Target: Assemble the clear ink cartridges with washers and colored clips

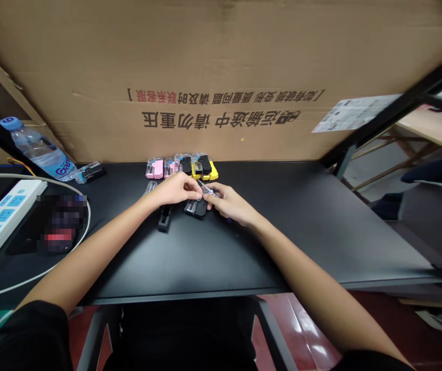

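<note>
Both my hands meet over the middle of a black table (205, 257). My left hand (178, 188) has its thumb and fingers pinched together; what lies between them is too small to make out. Closed around a thin, shiny metal tool (210, 190) is my right hand (230, 203). Just beneath the fingertips lies a black and clear plastic piece (196, 208). A black narrow part (164, 219) rests below my left hand. Behind the hands stand several small clear cases with pink (158, 169), black (184, 164) and yellow (213, 171) parts. Another clear piece (150, 187) shows beside my left wrist.
A water bottle (41, 149) leans at the left near a small black and clear item (91, 172). A white power strip (6, 219), a cable and a blurred dark object (60, 224) lie left. Cardboard (221, 62) walls off the back.
</note>
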A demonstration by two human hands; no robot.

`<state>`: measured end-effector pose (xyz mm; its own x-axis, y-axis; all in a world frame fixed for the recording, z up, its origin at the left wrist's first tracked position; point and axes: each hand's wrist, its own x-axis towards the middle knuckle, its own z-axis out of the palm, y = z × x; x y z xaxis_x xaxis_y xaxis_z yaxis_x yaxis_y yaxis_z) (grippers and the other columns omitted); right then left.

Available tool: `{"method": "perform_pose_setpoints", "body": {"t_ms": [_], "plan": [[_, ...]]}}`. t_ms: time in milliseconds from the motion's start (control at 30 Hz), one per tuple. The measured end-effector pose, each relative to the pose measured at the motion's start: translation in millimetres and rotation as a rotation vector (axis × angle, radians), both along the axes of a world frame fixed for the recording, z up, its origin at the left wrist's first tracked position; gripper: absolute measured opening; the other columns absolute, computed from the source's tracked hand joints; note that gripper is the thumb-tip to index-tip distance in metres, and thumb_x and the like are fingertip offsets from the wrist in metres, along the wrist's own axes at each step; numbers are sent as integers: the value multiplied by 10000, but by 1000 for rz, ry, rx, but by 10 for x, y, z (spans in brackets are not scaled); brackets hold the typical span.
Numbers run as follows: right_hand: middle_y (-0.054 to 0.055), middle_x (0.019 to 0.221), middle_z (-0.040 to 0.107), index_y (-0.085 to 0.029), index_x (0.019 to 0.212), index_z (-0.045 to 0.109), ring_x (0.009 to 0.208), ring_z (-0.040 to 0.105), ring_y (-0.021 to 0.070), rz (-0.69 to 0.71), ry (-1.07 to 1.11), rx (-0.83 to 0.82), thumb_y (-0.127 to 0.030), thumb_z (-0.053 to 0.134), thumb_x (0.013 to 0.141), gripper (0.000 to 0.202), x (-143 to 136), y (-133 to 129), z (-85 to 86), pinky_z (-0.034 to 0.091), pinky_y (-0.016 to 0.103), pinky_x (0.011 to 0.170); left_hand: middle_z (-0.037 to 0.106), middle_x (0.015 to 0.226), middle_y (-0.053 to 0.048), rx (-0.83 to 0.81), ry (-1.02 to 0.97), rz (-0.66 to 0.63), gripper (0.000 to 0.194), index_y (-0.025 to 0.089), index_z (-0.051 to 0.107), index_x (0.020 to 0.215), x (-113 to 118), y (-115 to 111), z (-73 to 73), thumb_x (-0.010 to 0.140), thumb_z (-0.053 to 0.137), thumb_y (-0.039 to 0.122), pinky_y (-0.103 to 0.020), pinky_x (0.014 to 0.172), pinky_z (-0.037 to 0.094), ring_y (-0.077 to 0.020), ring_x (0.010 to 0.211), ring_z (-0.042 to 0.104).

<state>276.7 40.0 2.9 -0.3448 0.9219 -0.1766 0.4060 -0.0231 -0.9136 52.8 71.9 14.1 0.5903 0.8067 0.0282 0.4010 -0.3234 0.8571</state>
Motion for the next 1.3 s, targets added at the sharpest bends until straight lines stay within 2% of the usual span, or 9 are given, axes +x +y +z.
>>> {"method": "perform_pose_setpoints", "body": {"t_ms": [233, 400, 533, 667, 833, 1033, 1133, 1200, 1300], "plan": [[-10, 712, 621, -142, 1122, 758, 497, 397, 87, 59, 39, 68, -476, 680, 945, 386, -35, 14, 1, 339, 249, 473, 826, 861, -71, -18, 60, -26, 131, 158, 849, 918, 1, -27, 55, 849, 770, 236, -316, 732, 537, -190, 774, 719], [-2, 726, 627, -139, 1114, 756, 524, 413, 96, 71, 1, 109, -469, 651, 954, 382, -34, 20, 3, 344, 250, 495, 803, 830, -61, -5, 122, -22, 124, 154, 837, 890, 8, -56, 103, 840, 729, 192, -297, 701, 500, -179, 755, 684], [5, 739, 642, -129, 1157, 755, 548, 444, 110, 76, -14, 122, -430, 630, 959, 381, -25, 21, -3, 378, 265, 532, 788, 805, -58, 11, 150, 11, 151, 150, 829, 883, 3, -85, 138, 882, 700, 228, -299, 682, 469, -172, 724, 650], [36, 828, 701, -140, 1129, 759, 651, 556, 145, 94, 4, 153, -428, 636, 956, 358, -24, 44, -27, 464, 294, 644, 799, 853, -58, 33, 172, -19, 202, 161, 830, 954, -14, -109, 177, 921, 722, 329, -301, 685, 471, -177, 737, 660], [65, 960, 750, -152, 1103, 760, 781, 637, 179, 109, 42, 168, -424, 663, 939, 332, -25, 81, -77, 509, 324, 783, 796, 875, -40, 25, 171, -32, 128, 168, 794, 948, -6, -104, 164, 841, 793, 238, -288, 723, 498, -175, 773, 696], [23, 765, 677, -147, 1088, 767, 719, 597, 178, 109, 15, 191, -430, 641, 944, 342, -17, 72, -57, 499, 314, 717, 764, 814, -34, -24, 154, 33, 66, 164, 761, 888, 6, -94, 136, 845, 771, 213, -298, 725, 494, -176, 757, 684], [13, 736, 657, -138, 1118, 779, 677, 564, 163, 103, 9, 187, -453, 652, 948, 380, -16, 64, -51, 486, 300, 668, 750, 793, -37, -75, 128, 43, 73, 162, 766, 856, 4, -72, 100, 835, 784, 230, -305, 732, 494, -174, 750, 674], [7, 729, 649, -131, 1141, 779, 648, 540, 150, 94, 19, 178, -464, 665, 945, 402, -18, 60, -58, 472, 288, 634, 730, 787, -22, -103, 99, 76, 126, 166, 745, 869, 8, -37, 78, 787, 824, 220, -300, 722, 491, -168, 737, 666], [-3, 725, 636, -129, 1201, 775, 605, 500, 129, 84, 41, 151, -456, 675, 944, 427, -23, 53, -73, 443, 270, 589, 680, 746, 19, -187, 92, 166, 317, 184, 673, 919, 25, 41, 91, 690, 891, 208, -281, 661, 463, -157, 676, 637]]}}
